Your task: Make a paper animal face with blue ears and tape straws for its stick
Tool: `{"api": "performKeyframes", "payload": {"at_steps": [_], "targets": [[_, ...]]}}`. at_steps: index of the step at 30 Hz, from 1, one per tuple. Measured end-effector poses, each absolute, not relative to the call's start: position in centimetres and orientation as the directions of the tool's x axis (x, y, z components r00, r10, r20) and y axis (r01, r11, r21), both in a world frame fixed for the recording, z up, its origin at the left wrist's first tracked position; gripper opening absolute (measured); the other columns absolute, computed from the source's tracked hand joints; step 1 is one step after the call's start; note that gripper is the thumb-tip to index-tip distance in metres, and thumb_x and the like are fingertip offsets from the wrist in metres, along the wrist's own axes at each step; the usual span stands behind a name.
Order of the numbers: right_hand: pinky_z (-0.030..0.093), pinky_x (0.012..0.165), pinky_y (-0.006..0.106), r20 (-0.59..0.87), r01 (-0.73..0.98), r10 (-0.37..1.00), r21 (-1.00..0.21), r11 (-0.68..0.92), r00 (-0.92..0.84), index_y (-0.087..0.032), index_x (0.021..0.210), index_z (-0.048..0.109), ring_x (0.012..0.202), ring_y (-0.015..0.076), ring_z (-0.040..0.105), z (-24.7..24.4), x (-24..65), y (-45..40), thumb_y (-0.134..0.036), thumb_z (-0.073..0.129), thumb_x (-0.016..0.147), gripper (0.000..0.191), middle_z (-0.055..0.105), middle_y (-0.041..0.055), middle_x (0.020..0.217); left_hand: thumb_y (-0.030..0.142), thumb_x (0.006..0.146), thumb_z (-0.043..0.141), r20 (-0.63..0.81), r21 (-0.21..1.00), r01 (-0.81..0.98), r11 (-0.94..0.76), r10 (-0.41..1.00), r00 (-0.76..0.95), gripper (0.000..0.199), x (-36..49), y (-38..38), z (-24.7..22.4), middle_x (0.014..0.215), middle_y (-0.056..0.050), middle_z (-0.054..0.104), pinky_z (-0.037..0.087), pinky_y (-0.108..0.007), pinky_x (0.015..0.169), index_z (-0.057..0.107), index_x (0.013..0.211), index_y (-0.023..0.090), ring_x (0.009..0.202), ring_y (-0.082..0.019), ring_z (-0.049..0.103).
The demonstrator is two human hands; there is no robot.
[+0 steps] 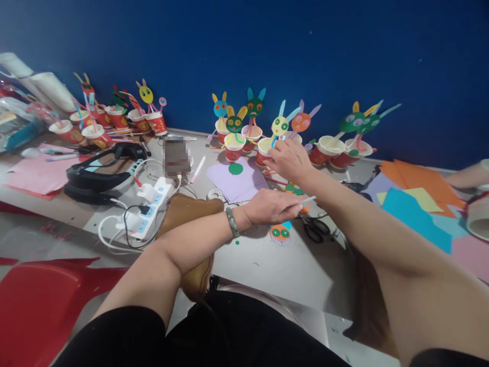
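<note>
My left hand (269,206), with a green bangle at its wrist, is closed round a thin whitish stick (306,200) over the table. My right hand (291,159) reaches farther forward to a red and white paper cup (264,153) under a pale yellow rabbit face (280,126). Its fingertips are bunched at the cup's rim, and what they hold, if anything, is hidden. An orange face with green eyes (280,233) lies just below my left hand. Beside it are black-handled scissors (316,230). A green circle (236,168) rests on purple paper (237,186).
More cups with paper faces (235,147) line the blue wall. On the left are a white power strip (155,209), a black headset (103,171) and a brown bag (191,216). Coloured paper (416,216) and another person's hand (468,177) are at the right.
</note>
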State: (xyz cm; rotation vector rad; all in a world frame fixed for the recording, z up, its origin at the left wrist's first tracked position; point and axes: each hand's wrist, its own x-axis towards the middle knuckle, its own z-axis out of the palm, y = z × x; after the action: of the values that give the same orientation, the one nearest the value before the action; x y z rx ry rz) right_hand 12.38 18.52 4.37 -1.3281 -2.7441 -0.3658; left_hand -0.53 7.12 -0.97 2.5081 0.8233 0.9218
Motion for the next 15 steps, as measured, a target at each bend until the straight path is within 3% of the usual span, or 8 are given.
{"api": "performKeyframes", "payload": {"at_steps": [6,15], "targets": [[0.044,0.095,0.051,0.204,0.810,0.784,0.174,0.560,-0.586,-0.012,0.106,0.079,0.108,0.0377,0.064,3.6,12.0,19.8,-0.025,0.040,0.108,0.041,0.074,0.0247,0.112,0.044,0.111,0.047,0.447,0.481,0.417,-0.771,0.625,0.640,0.038,-0.6,7.0,-0.4,0.088,-0.008,0.077,0.048,-0.028,0.071,0.077,0.105,0.021,0.085,-0.020,0.074],[0.043,0.094,0.052,0.215,0.790,0.760,0.154,0.594,-0.613,-0.016,0.107,0.080,0.107,0.0367,0.065,3.2,13.7,21.6,-0.028,0.043,0.106,0.039,0.075,0.0201,0.108,0.047,0.113,0.042,0.470,0.517,0.386,-0.764,0.630,0.618,0.043,-0.5,6.9,-0.5,0.091,-0.009,0.078,0.047,-0.030,0.072,0.075,0.110,0.020,0.090,-0.022,0.076]]}}
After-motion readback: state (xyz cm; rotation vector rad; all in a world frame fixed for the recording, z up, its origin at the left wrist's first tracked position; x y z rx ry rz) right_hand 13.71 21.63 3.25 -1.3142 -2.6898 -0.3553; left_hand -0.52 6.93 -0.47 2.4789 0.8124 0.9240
